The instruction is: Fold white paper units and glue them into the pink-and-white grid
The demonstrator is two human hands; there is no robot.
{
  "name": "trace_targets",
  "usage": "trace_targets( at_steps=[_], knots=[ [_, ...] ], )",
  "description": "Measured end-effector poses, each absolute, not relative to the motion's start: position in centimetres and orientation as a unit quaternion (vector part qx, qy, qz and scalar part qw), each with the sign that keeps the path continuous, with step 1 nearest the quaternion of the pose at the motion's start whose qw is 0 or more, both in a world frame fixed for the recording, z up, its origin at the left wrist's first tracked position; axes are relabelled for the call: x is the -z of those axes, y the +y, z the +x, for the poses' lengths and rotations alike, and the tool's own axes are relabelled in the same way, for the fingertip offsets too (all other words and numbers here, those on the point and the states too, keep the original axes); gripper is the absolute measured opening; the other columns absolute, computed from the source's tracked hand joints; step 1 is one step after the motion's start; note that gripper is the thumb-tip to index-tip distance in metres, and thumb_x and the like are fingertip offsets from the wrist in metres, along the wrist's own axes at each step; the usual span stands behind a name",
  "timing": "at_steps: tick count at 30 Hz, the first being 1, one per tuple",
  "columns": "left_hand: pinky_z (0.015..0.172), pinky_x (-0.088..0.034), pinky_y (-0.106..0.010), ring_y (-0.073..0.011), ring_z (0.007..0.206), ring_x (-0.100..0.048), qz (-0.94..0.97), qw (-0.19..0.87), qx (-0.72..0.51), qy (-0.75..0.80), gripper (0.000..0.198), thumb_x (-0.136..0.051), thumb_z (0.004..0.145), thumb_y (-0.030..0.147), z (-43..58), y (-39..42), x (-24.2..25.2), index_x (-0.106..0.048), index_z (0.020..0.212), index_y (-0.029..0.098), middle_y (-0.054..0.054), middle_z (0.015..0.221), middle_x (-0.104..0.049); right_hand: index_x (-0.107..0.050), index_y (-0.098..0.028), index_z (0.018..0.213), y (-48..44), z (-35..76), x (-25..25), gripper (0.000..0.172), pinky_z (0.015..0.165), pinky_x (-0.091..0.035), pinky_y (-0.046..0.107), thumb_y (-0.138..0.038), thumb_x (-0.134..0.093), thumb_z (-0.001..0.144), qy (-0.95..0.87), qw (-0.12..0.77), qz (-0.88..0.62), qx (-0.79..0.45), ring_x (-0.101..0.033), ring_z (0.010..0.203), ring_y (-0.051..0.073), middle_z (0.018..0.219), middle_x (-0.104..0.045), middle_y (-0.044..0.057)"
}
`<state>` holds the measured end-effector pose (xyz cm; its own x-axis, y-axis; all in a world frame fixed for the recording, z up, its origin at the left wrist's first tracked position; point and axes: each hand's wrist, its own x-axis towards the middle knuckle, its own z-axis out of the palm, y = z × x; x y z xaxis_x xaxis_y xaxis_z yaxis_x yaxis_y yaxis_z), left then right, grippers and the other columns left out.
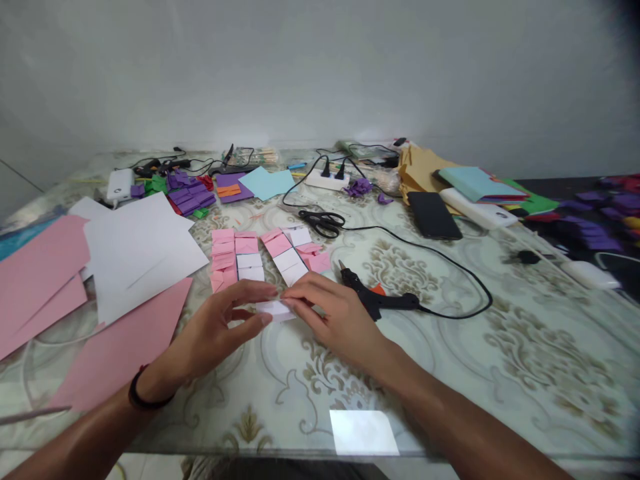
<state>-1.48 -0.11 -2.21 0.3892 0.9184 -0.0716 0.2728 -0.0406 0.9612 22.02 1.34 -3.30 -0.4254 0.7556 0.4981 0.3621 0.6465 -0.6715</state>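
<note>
White paper piece point(276, 310), long axis roughly left to right, lies between left hand point(220, 321) and right hand point(336, 308), on the near side of pink-and-white strips point(249, 267). Right fingers pinch its far right edge; left thumb and forefinger stand parted at its left end, grip unclear.

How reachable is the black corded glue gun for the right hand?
Likely yes: the black corded glue gun lies beside the right hand, nothing visible between them, though that hand is at a white paper piece.
</note>
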Motion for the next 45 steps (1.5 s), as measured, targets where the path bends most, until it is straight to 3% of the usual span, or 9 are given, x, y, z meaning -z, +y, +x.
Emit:
trace_targets(
  at_steps=[5, 11, 17, 21, 25, 29, 33, 41, 45],
  knots=[
    [0.088, -0.065, -0.035, -0.0253, 0.114, -0.072, 0.621, 0.552, -0.312, 0.46, 0.026, -0.072, 0.096, 0.04, -1.1, -0.3, 2.4, -0.075, 0.118, 0.025, -0.006, 0.12, -0.076, -0.074, -0.02, 0.1, 1.0, 21.7, 3.3, 0.013, 0.081, -0.06, 0.032, -0.019, -0.061, 0.103, -0.812, 0.4, -0.338, -0.258, -0.072, 0.086, 0.019, 0.094, -0.074, 0.006],
    [0.077, -0.066, -0.029, -0.0159, 0.083, -0.072, 0.608, 0.545, -0.336, 0.47, 0.023, -0.069, 0.099, 0.04, -0.9, -0.3, 1.9, -0.074, 0.103, 0.018, -0.003, 0.095, -0.076, -0.076, -0.022, 0.107, 1.3, 23.1, 1.2, 0.015, 0.076, -0.059, 0.029, -0.023, -0.061, 0.102, -0.812, 0.354, -0.368, -0.282, -0.074, 0.086, 0.019, 0.099, -0.08, 0.005],
    [0.081, -0.072, -0.038, -0.0084, 0.065, -0.057, 0.565, 0.551, -0.438, 0.43, 0.01, -0.058, 0.104, 0.029, -0.7, -0.1, 2.6, -0.051, 0.11, 0.025, 0.01, 0.069, -0.048, -0.075, -0.023, 0.107, 2.6, 28.7, -1.0, 0.022, 0.084, -0.058, 0.039, -0.031, -0.055, 0.103, -0.819, 0.238, -0.498, -0.157, -0.075, 0.092, 0.026, 0.105, -0.079, 0.008],
    [0.087, -0.071, -0.038, -0.0119, 0.088, -0.069, 0.562, 0.537, -0.47, 0.419, 0.007, -0.057, 0.103, 0.026, -0.8, 0.0, 2.7, -0.051, 0.105, 0.022, 0.003, 0.097, -0.066, -0.071, -0.019, 0.115, 2.4, 32.6, 1.5, 0.028, 0.087, -0.059, 0.046, -0.032, -0.059, 0.094, -0.798, 0.17, -0.566, -0.114, -0.074, 0.097, 0.031, 0.107, -0.074, 0.014],
    [0.09, -0.071, -0.038, -0.0153, 0.099, -0.071, 0.588, 0.52, -0.473, 0.4, 0.017, -0.056, 0.103, 0.028, -0.9, -0.1, 2.5, -0.066, 0.114, 0.02, -0.005, 0.125, -0.067, -0.068, -0.018, 0.123, 1.5, 34.4, 3.9, 0.035, 0.095, -0.058, 0.047, -0.026, -0.055, 0.092, -0.784, 0.151, -0.581, -0.159, -0.073, 0.104, 0.03, 0.114, -0.069, 0.015],
    [0.087, -0.071, -0.038, -0.0207, 0.106, -0.074, 0.592, 0.51, -0.481, 0.396, 0.016, -0.055, 0.102, 0.028, -1.1, 0.0, 2.3, -0.068, 0.103, 0.018, -0.009, 0.125, -0.073, -0.069, -0.019, 0.123, 1.2, 34.3, 4.7, 0.045, 0.1, -0.057, 0.045, -0.018, -0.06, 0.079, -0.772, 0.152, -0.588, -0.187, -0.073, 0.108, 0.029, 0.117, -0.07, 0.013],
    [0.08, -0.069, -0.032, -0.0249, 0.115, -0.072, 0.636, 0.451, -0.485, 0.395, 0.024, -0.052, 0.099, 0.022, -1.3, 0.1, 2.0, -0.069, 0.082, 0.018, -0.011, 0.115, -0.078, -0.07, -0.02, 0.106, 1.5, 34.2, 4.7, 0.034, 0.091, -0.058, 0.045, -0.019, -0.06, 0.073, -0.767, 0.151, -0.595, -0.188, -0.075, 0.098, 0.032, 0.103, -0.076, 0.011],
    [0.068, -0.058, -0.027, -0.0153, 0.073, -0.068, 0.674, 0.359, -0.436, 0.476, 0.03, -0.056, 0.094, 0.018, -1.5, -0.5, 1.5, -0.077, 0.116, 0.019, -0.007, 0.103, -0.081, -0.061, -0.027, 0.093, 0.9, 33.3, -0.6, 0.01, 0.06, -0.051, 0.03, -0.035, -0.058, 0.096, -0.763, 0.286, -0.554, -0.168, -0.061, 0.066, 0.02, 0.077, -0.064, 0.001],
    [0.081, -0.063, -0.03, -0.0167, 0.086, -0.071, 0.67, 0.392, -0.442, 0.449, 0.036, -0.059, 0.093, 0.019, -1.3, -0.7, 1.8, -0.072, 0.127, 0.02, -0.009, 0.119, -0.077, -0.057, -0.025, 0.085, 1.3, 29.4, -2.4, 0.019, 0.057, -0.044, 0.028, -0.036, -0.058, 0.1, -0.813, 0.281, -0.446, -0.247, -0.054, 0.063, 0.017, 0.075, -0.057, 0.0]
  ],
)
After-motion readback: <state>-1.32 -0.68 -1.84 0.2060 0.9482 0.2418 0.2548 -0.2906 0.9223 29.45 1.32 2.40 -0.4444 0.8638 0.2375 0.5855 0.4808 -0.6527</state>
